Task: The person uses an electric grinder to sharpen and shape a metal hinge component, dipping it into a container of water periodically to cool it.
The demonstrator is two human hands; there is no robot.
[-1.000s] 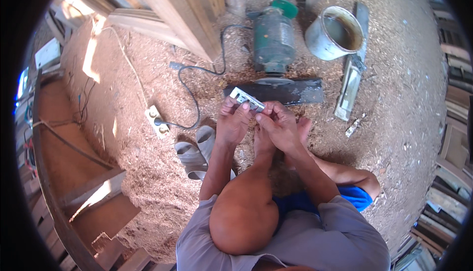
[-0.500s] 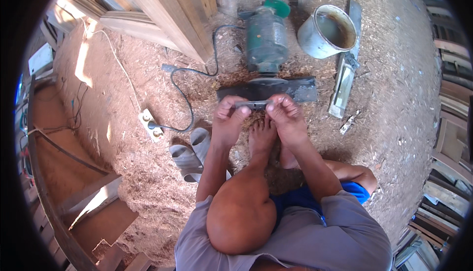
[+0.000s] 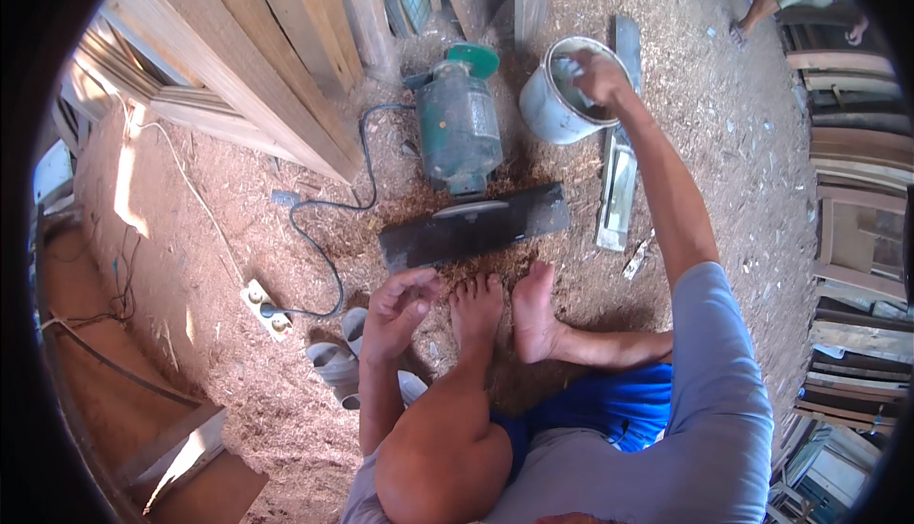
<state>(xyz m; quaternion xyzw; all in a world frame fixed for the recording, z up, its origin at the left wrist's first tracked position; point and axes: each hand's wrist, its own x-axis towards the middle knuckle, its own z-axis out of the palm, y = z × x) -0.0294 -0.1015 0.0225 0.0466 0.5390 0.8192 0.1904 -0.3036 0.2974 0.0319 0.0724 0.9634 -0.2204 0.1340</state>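
My right hand (image 3: 600, 80) is stretched out to the far side and dips into the mouth of a white bucket (image 3: 554, 113). Its fingers point down and look closed; what they hold, if anything, is hidden. My left hand (image 3: 400, 310) hovers beside my bare foot (image 3: 476, 319), fingers loosely curled and apart from the thumb, with nothing in it. Beyond my feet stands a green bench grinder (image 3: 459, 129). A disc-shaped wheel (image 3: 471, 208) shows at its near end, against a long black board (image 3: 476, 229). The thin dark metal strip held before is out of sight.
A dark cable (image 3: 319, 205) curves to a white power strip (image 3: 265, 310) on the left. Grey sandals (image 3: 333, 362) lie beside my left arm. A long narrow bar (image 3: 617, 191) rests near the bucket. Timber (image 3: 248, 58) leans far left; another person's leg (image 3: 760, 12) shows far right.
My right hand has left the strip and gone out to the bucket. The left hand has drawn back toward me and loosened. My right foot has shifted outward, and the view has moved.
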